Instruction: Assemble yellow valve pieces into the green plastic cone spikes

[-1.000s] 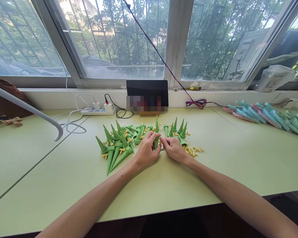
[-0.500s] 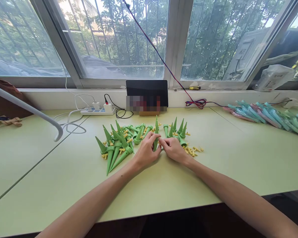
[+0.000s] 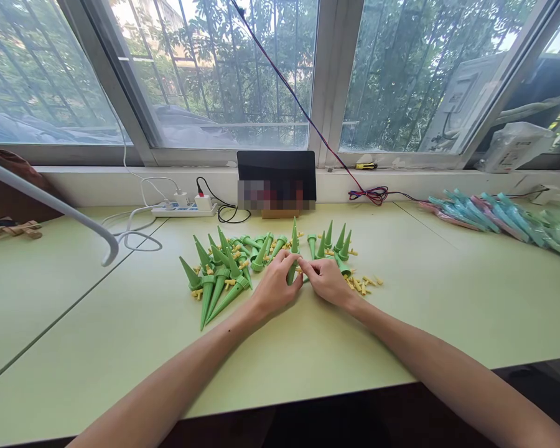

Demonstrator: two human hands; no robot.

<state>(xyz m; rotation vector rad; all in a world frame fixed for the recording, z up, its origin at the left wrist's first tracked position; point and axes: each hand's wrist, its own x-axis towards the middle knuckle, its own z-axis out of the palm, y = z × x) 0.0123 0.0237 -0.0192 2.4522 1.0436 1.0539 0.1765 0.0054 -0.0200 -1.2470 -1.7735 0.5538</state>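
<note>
Between the thumb and fingers of my left hand [image 3: 276, 281] is a green plant watering spike [image 3: 291, 274], partly covered by the fingers. My right hand [image 3: 327, 281] is closed in a pinch against its right side; a small yellow bit shows at the fingertips, probably a yellow valve, mostly hidden. A pointed green cone [image 3: 295, 236] rises just behind the fingers; whether it belongs to the held spike I cannot tell. Left of my hands lies a pile of green spikes [image 3: 219, 283], several with yellow valves fitted. More green spikes [image 3: 340, 239] stand at the right, beside loose yellow valves [image 3: 360, 285].
A dark tablet [image 3: 276, 168] leans at the back by the window. Left of it lie a white power strip [image 3: 184, 210] and cables. Bundled red-blue wire [image 3: 368, 195] and bagged teal and pink items [image 3: 504, 214] are at the right. A pale curved bar [image 3: 51, 202] crosses the left side.
My right fingertips have shifted very slightly at the held spike. Everything else looks the same.
</note>
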